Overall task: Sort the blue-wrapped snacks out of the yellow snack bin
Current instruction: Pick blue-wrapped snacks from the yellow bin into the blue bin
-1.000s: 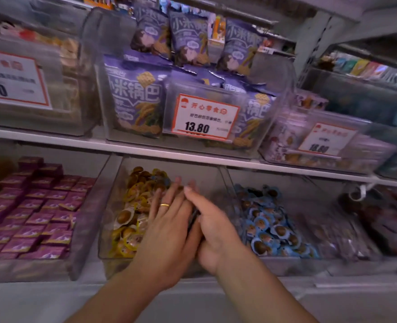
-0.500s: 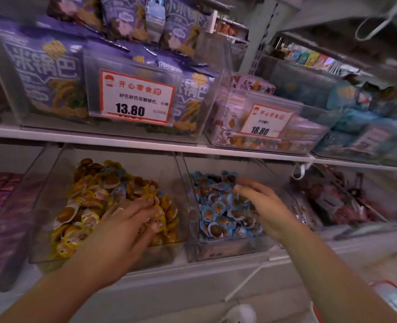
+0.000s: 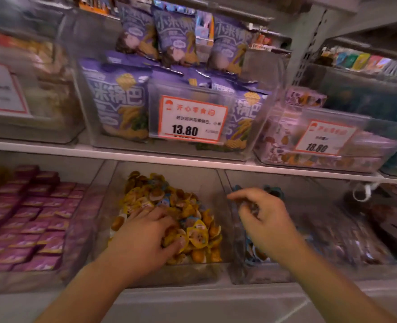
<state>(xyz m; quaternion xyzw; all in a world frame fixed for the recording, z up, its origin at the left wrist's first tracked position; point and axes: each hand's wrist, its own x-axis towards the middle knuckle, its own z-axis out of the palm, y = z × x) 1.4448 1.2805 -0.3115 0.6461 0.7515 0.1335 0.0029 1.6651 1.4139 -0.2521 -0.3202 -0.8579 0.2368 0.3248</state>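
- The left hand (image 3: pixel 143 238) lies palm down on the heap of small yellow-wrapped snacks (image 3: pixel 199 234). Its fingers curl into the heap, and I cannot tell if they hold one.
- The right hand (image 3: pixel 262 220) hangs over the next bin to the right, with fingers bent. It is blurred, so I cannot tell if it pinches anything.
- The clear plastic yellow snack bin (image 3: pixel 162 273) is the landmark. It is open on top, with room for hands under the white shelf edge (image 3: pixel 146 157).
- A few blue-wrapped snacks (image 3: pixel 163 202) sit mixed in the yellow heap, just past the left fingertips.
- A thin clear wall (image 3: pixel 229 206) stands between the yellow snack bin and the clear bin of blue snacks (image 3: pixel 251 273) to its right. The right hand is over that wall's far side.
- Left of the yellow snack bin lies a tray of flat purple packets (image 3: pixel 29 220) in rows.
- Above the yellow snack bin stands a clear box of tall purple snack bags (image 3: pixel 118 101) with a white and red price card (image 3: pixel 192 120) reading 13.80.
- Right of that box sits another clear box with a second price card (image 3: pixel 323 138) reading 18.80.
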